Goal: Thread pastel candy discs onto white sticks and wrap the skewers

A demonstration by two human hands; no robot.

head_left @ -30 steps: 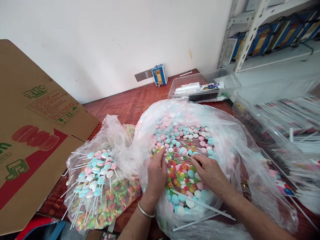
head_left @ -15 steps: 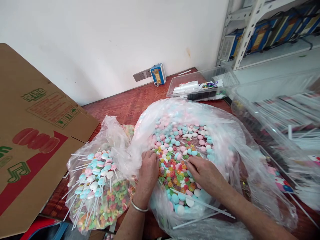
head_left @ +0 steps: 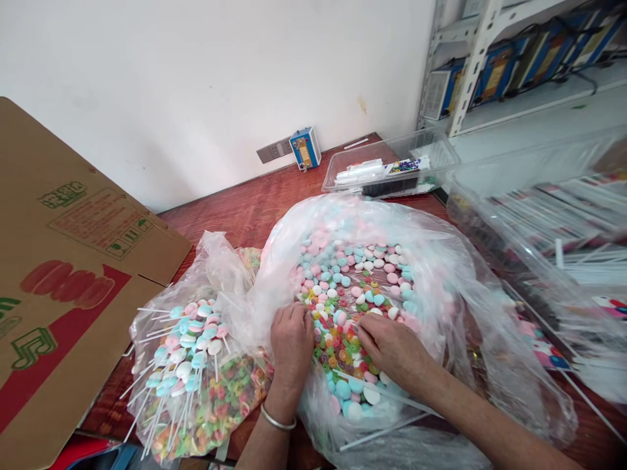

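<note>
A large clear plastic bag [head_left: 441,261] lies open on the red-brown table [head_left: 245,209], full of pastel round candies [head_left: 362,261] and small coloured ring candies [head_left: 337,346]. My left hand [head_left: 292,343], a bangle on its wrist, rests curled at the bag's left rim, fingertips among the ring candies. My right hand [head_left: 392,349] lies palm down on the candies, fingertips pinched at the pile; what they hold is hidden. Thin white sticks [head_left: 386,391] lie under my right forearm. A smaller bag [head_left: 196,365] at left holds finished lollipops on sticks over ring candies.
A flattened cardboard box [head_left: 63,261] leans at the left. A clear tray [head_left: 386,166] with small packets stands at the back, next to a blue device [head_left: 304,147] by a wall socket. Clear bags of white sticks [head_left: 563,241] lie at the right, under a metal shelf [head_left: 470,59].
My left hand has drawn back from the candy pile to the bag's left rim and curled. My right hand has slid left and nearer. The view has shifted slightly.
</note>
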